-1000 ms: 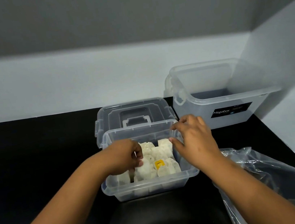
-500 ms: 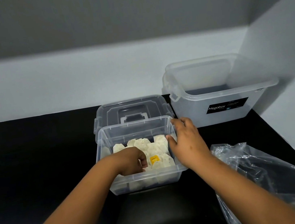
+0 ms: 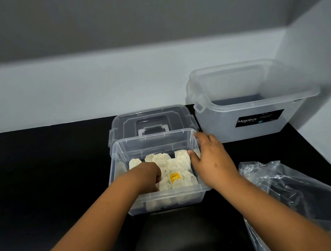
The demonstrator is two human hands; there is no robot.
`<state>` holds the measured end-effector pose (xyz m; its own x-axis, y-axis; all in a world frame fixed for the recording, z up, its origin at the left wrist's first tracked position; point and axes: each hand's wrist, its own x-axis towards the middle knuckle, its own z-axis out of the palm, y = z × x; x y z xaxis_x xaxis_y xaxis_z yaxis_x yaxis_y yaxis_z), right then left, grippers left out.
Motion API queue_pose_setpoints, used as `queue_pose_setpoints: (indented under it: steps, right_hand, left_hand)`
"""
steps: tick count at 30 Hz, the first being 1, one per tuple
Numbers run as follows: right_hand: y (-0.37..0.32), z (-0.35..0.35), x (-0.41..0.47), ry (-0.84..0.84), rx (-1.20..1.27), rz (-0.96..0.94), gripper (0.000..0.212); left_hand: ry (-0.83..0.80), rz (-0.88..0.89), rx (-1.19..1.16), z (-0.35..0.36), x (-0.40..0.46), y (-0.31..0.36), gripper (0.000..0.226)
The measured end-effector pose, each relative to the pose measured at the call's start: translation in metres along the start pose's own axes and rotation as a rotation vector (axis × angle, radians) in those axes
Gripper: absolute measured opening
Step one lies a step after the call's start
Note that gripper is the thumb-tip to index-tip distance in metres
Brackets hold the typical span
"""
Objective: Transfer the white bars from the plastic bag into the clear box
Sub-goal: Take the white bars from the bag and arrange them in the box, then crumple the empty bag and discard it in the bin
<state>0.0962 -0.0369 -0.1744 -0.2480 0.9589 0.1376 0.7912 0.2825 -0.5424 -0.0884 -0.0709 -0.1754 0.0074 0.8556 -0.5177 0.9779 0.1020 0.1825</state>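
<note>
Over the last second the left hand has sunk deeper among the white bars in the clear box, its grip hidden, while the right hand clasps the 3 o'clock wall, plastic bag seemingly emptied.

Left hand down among white bars in clear box; right hand grips box's right rim.

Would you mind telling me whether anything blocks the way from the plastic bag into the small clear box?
Nothing visible does. The clear box is open on top; its lid lies behind it, and the plastic bag lies to its right.
</note>
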Motion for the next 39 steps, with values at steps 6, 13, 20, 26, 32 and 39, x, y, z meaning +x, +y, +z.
queue_pose_setpoints:
  steps: [6,13,20,26,32,39]
  right_hand:
    - [0.001,0.0,-0.001,-0.002,-0.006,0.008,0.054]
    - [0.002,-0.007,0.002,-0.051,0.007,0.018,0.057]
    - [0.026,-0.065,-0.01,0.003,0.051,0.029,0.051]
    - [0.082,-0.145,-0.048,0.004,-0.127,0.1,0.055]
    - [0.129,-0.216,-0.109,-0.402,-0.144,0.231,0.114]
    - [0.184,-0.2,-0.149,-0.551,-0.202,0.341,0.138]
  left_hand:
    - [0.01,-0.031,0.041,-0.003,-0.005,0.002,0.032]
    - [0.198,-0.02,0.029,-0.029,-0.02,0.017,0.028]
    - [0.635,0.201,-0.143,-0.048,-0.032,0.072,0.018]
    - [0.605,0.496,-0.35,-0.026,-0.034,0.158,0.029]
    - [0.333,0.463,-0.364,0.014,-0.016,0.219,0.063]
    - [0.192,-0.009,-0.167,0.062,0.019,0.224,0.077]
